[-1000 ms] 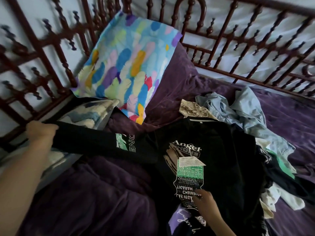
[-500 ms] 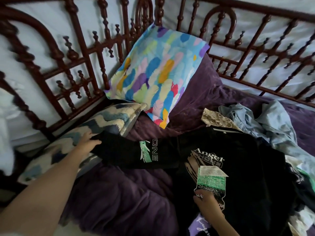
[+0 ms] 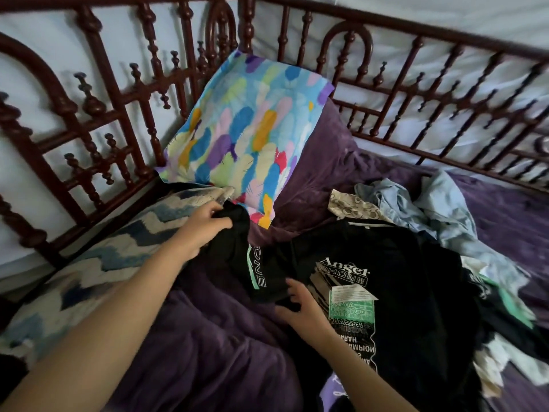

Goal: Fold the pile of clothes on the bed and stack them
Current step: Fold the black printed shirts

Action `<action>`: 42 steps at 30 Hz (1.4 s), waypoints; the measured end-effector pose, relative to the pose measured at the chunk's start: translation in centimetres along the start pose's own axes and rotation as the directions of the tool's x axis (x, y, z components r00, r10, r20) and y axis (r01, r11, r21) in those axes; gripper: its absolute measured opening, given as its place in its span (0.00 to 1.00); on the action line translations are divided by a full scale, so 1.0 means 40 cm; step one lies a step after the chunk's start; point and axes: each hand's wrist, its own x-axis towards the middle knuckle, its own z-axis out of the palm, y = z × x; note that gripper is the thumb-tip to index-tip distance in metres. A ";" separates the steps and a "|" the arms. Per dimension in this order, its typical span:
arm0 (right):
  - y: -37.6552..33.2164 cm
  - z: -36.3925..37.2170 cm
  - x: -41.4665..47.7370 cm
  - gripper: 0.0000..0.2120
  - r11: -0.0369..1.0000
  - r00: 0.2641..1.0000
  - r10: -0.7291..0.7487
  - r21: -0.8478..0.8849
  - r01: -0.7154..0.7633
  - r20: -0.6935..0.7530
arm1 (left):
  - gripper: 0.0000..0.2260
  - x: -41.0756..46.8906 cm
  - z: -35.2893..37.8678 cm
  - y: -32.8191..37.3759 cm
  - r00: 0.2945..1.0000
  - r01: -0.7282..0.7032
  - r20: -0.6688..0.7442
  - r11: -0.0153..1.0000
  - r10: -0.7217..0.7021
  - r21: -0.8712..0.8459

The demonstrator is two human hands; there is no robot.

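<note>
Black shirt (image 3: 416,278) lies collar-away, sleeve stretched leftward in left hand (image 3: 202,230).

On bed (image 3: 208,367), shirt (image 3: 410,272) spread, sleeve (image 3: 237,257) out to left. Behind and right of shirt, clothes pile (image 3: 439,209). Behind sleeve, upright pillow (image 3: 243,132) leans on rail (image 3: 93,106); at left edge of bed, flat pillow (image 3: 104,263).

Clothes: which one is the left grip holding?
The black long-sleeved printed shirt; the left grip pinches its sleeve; the pale blue garment lies untouched behind.
</note>
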 end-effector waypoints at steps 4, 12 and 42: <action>-0.087 -0.032 -0.006 0.39 0.873 0.995 -0.095 0.477 0.102 -0.039 | 0.09 -0.070 0.134 0.095 0.969 -0.113 0.212 0.991 0.127 -0.078; -0.032 -0.178 -0.067 0.21 0.805 0.813 0.107 0.529 0.267 -0.573 | 0.06 -0.165 0.418 0.172 0.832 -0.205 0.498 0.970 0.245 -0.134; 1.014 -1.065 -0.131 0.14 0.363 0.387 0.879 0.917 -0.167 -0.278 | 0.20 -0.145 1.184 -0.229 0.862 -0.064 0.424 0.770 -0.278 0.635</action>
